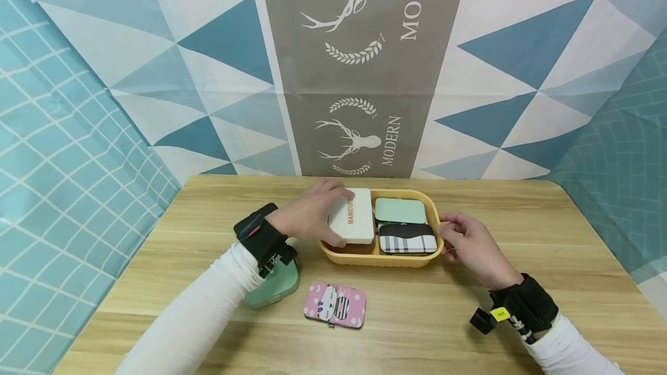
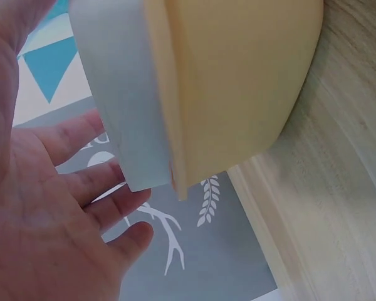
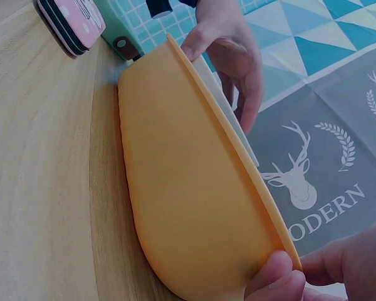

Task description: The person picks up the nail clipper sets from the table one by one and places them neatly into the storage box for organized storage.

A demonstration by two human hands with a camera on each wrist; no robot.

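My left hand (image 1: 314, 213) holds a white box lettered MANICURE (image 1: 354, 217) by its edges, thumb at the near side and fingers at the far side. The box sits in the left part of a yellow tray (image 1: 359, 260) and stands above its rim in the left wrist view. My right hand (image 1: 471, 242) pinches the tray's right rim between thumb and fingers. In the tray's right part lie a mint green case (image 1: 400, 210) at the back and a black and white plaid case (image 1: 408, 244) in front.
A pink case with a cartoon cat (image 1: 335, 304) lies on the wooden table (image 1: 417, 328) in front of the tray. A green box (image 1: 276, 285) stands to its left, partly under my left wrist. A patterned cloth wall (image 1: 359, 74) rises behind the table.
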